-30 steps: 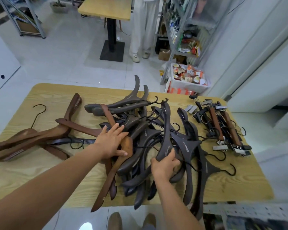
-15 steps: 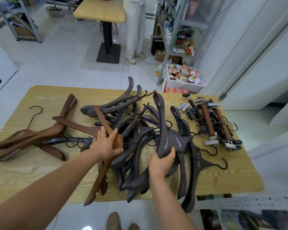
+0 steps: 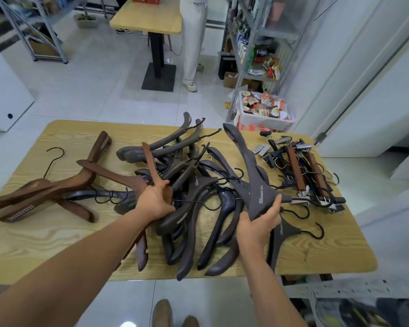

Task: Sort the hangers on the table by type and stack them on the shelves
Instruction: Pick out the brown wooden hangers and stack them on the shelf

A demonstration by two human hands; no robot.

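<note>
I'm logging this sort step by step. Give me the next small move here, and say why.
Probably lift the dark grey hanger straight up, clear of the pile. The right hand has a grip at its neck and one arm is raised, but its hook lies by the clip hangers and could snag.

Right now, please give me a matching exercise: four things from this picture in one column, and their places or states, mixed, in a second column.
1 left hand
2 right hand
3 clip hangers
4 white bin

A on the floor beyond the table
B holds a dark grey hanger
C on the table's right side
D holds a reddish-brown wooden hanger

Pairs: 1-D, 2-B, 3-C, 4-A
</note>
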